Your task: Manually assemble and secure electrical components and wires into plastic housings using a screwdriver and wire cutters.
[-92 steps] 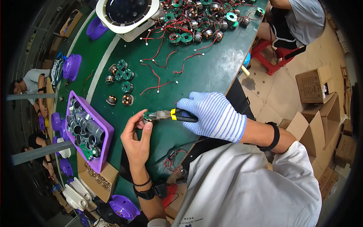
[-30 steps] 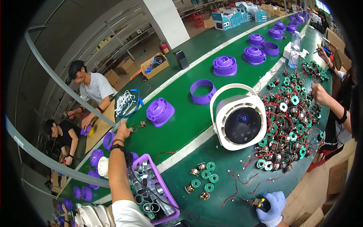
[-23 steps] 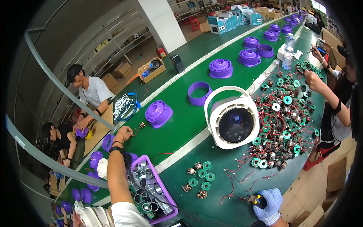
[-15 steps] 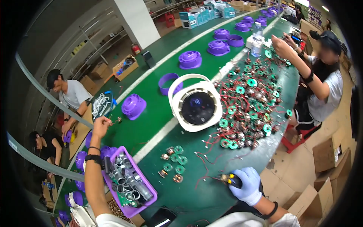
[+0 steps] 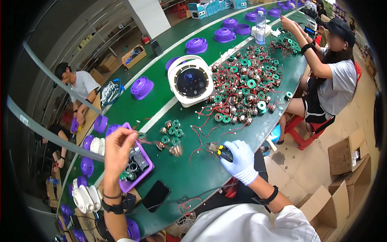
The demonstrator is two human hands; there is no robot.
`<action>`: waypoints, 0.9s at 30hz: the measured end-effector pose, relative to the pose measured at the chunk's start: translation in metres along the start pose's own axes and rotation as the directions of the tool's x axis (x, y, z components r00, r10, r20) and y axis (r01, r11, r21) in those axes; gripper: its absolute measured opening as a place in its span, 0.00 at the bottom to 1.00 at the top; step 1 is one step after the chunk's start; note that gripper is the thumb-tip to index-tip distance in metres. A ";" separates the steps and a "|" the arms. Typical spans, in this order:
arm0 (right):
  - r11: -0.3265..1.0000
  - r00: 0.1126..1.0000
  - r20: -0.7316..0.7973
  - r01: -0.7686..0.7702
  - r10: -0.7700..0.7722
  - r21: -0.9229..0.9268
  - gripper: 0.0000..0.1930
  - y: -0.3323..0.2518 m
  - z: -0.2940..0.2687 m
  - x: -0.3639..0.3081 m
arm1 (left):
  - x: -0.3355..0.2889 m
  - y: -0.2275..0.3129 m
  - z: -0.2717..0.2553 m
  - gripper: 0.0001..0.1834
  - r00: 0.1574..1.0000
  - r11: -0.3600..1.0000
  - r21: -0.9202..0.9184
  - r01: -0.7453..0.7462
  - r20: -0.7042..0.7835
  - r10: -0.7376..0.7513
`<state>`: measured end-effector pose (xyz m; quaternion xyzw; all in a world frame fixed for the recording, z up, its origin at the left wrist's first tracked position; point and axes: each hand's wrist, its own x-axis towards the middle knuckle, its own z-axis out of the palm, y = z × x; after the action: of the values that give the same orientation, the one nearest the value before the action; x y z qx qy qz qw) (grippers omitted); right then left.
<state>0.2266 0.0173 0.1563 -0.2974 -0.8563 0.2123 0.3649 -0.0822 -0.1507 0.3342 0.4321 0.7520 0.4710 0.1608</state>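
My bare left hand (image 5: 117, 155) is closed in a pinch above the purple basket (image 5: 150, 166). Red wire (image 5: 148, 142) runs from its fingertips toward a small copper-coloured motor (image 5: 175, 151), blurred by motion. In my right hand (image 5: 241, 161), wearing a white-blue glove, are pliers (image 5: 224, 153) with black and yellow handles, their jaws pointing left just over the green table. Between the hands lies a small group of green rings (image 5: 176, 124) and copper motors. Metal tube pieces fill the basket, partly hidden by my left hand.
A large heap of wired motors and green rings (image 5: 246, 86) covers the table ahead. Beside it stands a white fan-like device (image 5: 190, 82). Purple housings (image 5: 142, 87) line the green belt. A phone (image 5: 156, 196) lies near the front edge. A co-worker (image 5: 334, 76) sits at right.
My left hand has come nearer and to the right, from over the belt to above the basket, wire still pinched. My right hand and pliers shifted left and up in view. The view has shifted.
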 end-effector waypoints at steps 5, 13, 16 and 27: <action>1.000 1.000 -0.011 0.008 -0.008 -0.008 0.23 0.004 0.003 -0.001 | -0.049 -0.030 0.058 0.07 0.996 0.975 0.222 0.025 0.084 -0.044; 1.000 1.000 0.014 0.018 -0.018 -0.014 0.23 0.005 0.005 0.000 | -0.087 -0.052 0.060 0.22 0.999 0.905 0.425 -0.021 -0.013 0.029; 0.999 0.999 -0.013 0.032 -0.032 0.001 0.23 0.004 0.007 -0.003 | -0.080 -0.038 0.060 0.20 0.998 0.926 0.377 -0.024 -0.052 0.047; 0.917 0.822 0.413 0.386 -0.391 0.100 0.26 -0.060 0.019 -0.005 | -0.054 -0.031 0.067 0.17 0.979 0.959 0.228 -0.168 0.154 0.135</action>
<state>0.1940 -0.0327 0.1764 -0.0611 -0.9561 0.1984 0.2069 -0.0224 -0.1614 0.2653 0.5361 0.7553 0.3569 0.1218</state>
